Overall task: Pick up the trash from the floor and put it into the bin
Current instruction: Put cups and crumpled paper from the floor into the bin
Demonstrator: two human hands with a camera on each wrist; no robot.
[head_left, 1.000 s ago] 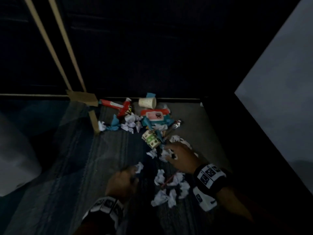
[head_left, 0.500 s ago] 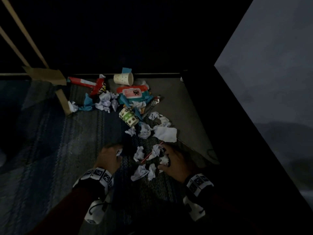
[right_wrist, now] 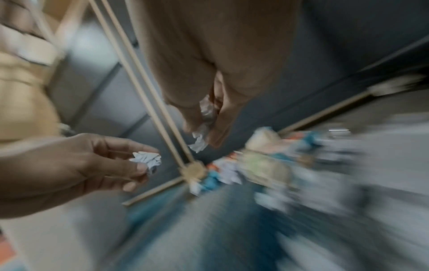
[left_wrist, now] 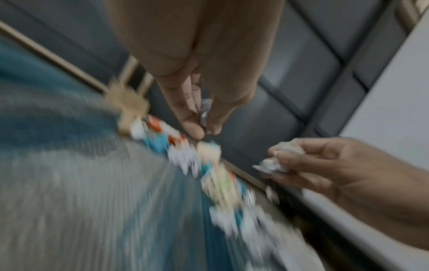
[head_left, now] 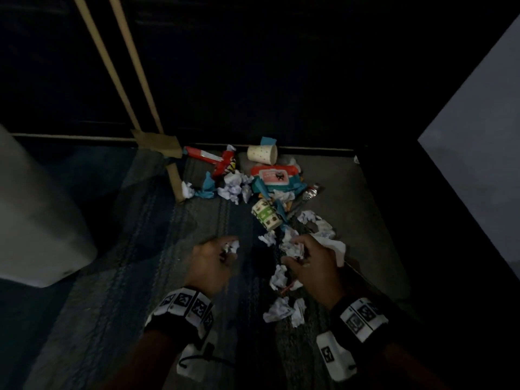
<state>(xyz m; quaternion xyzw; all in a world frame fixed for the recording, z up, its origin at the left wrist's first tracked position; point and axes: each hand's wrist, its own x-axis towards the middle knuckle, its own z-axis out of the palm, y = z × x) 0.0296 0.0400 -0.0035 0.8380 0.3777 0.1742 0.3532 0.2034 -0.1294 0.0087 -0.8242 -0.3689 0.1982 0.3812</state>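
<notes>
Trash lies scattered over the carpet. My left hand (head_left: pixel 226 250) hovers above the floor and pinches a crumpled paper ball (head_left: pixel 233 245), which also shows between its fingertips in the left wrist view (left_wrist: pixel 205 111). My right hand (head_left: pixel 295 256) grips another crumpled paper wad (head_left: pixel 294 249), seen in the right wrist view as the wad (right_wrist: pixel 204 119). Loose paper balls (head_left: pixel 278 280) lie on the carpet between and below the hands. The white bin (head_left: pixel 36 220) stands at the far left.
Farther off by the dark wall lie a paper cup (head_left: pixel 263 153), a red wrapper (head_left: pixel 209 159), a wipes pack (head_left: pixel 271 175) and a green patterned cup (head_left: pixel 266 215). Taped tan strips (head_left: pixel 174 178) run across the floor. A pale panel (head_left: pixel 478 136) rises at the right.
Both hands have lifted off the floor, each with crumpled paper in it. The view has swung left, bringing the white bin into sight.
</notes>
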